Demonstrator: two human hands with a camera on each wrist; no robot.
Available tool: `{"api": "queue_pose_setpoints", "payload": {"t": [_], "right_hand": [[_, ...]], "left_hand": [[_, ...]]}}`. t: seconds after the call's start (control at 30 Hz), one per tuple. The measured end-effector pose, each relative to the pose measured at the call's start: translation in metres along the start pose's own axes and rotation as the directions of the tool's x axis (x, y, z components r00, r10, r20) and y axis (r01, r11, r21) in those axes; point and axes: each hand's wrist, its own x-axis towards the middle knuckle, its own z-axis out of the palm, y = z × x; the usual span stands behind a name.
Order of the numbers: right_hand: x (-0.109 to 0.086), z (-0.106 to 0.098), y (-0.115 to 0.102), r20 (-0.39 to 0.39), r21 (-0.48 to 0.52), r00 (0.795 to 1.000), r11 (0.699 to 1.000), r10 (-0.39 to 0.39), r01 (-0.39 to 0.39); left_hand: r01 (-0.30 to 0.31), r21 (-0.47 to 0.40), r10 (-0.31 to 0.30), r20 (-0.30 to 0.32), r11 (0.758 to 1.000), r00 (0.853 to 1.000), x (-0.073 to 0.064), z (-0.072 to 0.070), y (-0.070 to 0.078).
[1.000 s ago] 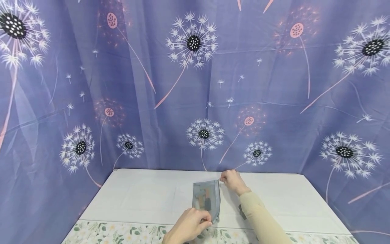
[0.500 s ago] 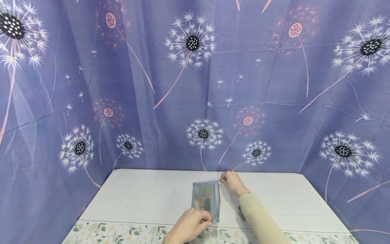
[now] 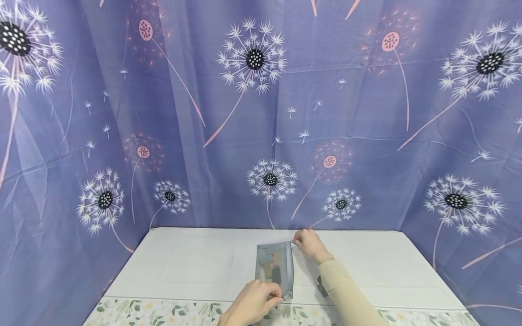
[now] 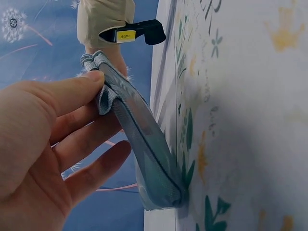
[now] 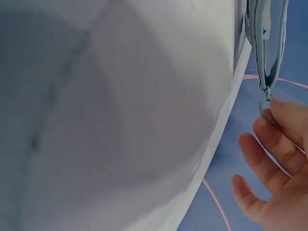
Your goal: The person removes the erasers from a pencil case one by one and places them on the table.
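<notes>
A grey-blue see-through zip pouch [image 3: 266,261] stands on the white tabletop, with brown, orange and dark pieces showing through its side. My left hand [image 3: 254,299] pinches the near top corner of the pouch between thumb and forefinger, the other fingers spread below in the left wrist view. At the far end, my right hand [image 3: 310,243] pinches the ring-shaped zipper pull [image 5: 264,110] between thumb and forefinger. The zipper's two edges [image 5: 281,43] stand apart above the slider, which sits at the far end. A small white tag [image 5: 266,24] shows between them.
The white tabletop [image 3: 195,262] has a floral cloth [image 3: 163,312] along its front edge. A purple dandelion-print curtain [image 3: 228,181] hangs behind and at both sides. A black device with a yellow label [image 4: 126,36] sits by the right sleeve [image 3: 346,290].
</notes>
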Motion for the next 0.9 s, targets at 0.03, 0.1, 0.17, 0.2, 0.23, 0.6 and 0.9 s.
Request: {"api": "queue_pose_setpoints", "payload": {"t": [0.03, 0.1, 0.17, 0.2, 0.23, 0.6, 0.9], "right_hand": [[0.000, 0.000, 0.000, -0.002, 0.001, 1.000, 1.000, 0.005, -0.005], [0.000, -0.001, 0.000, -0.007, 0.003, 1.000, 1.000, 0.009, -0.009], [-0.001, -0.002, 0.001, -0.013, 0.002, 1.000, 1.000, 0.010, -0.010], [-0.001, -0.002, 0.002, -0.015, 0.001, 1.000, 1.000, 0.012, -0.012], [-0.001, -0.002, 0.002, -0.017, -0.001, 1.000, 1.000, 0.014, -0.014], [-0.010, -0.003, 0.001, -0.014, 0.048, 0.998, 0.997, 0.055, -0.055], [-0.021, -0.010, -0.015, -0.061, 0.052, 0.998, 0.999, 0.004, -0.001]], "left_hand": [[0.000, 0.003, 0.000, 0.002, 1.000, 1.000, 0.001, 0.000, 0.000], [-0.002, 0.010, 0.002, 0.004, 1.000, 1.000, 0.002, 0.001, 0.000], [-0.005, 0.018, 0.005, 0.007, 1.000, 1.000, 0.003, 0.002, 0.000], [-0.008, 0.020, 0.007, 0.010, 1.000, 1.000, 0.003, 0.002, 0.001], [-0.012, 0.025, 0.012, 0.012, 1.000, 1.000, 0.004, 0.003, 0.001], [-0.013, 0.052, 0.011, 0.042, 0.999, 0.999, 0.004, 0.010, 0.001], [0.074, -0.004, -0.073, 0.066, 0.997, 0.995, 0.000, 0.010, 0.001]]}}
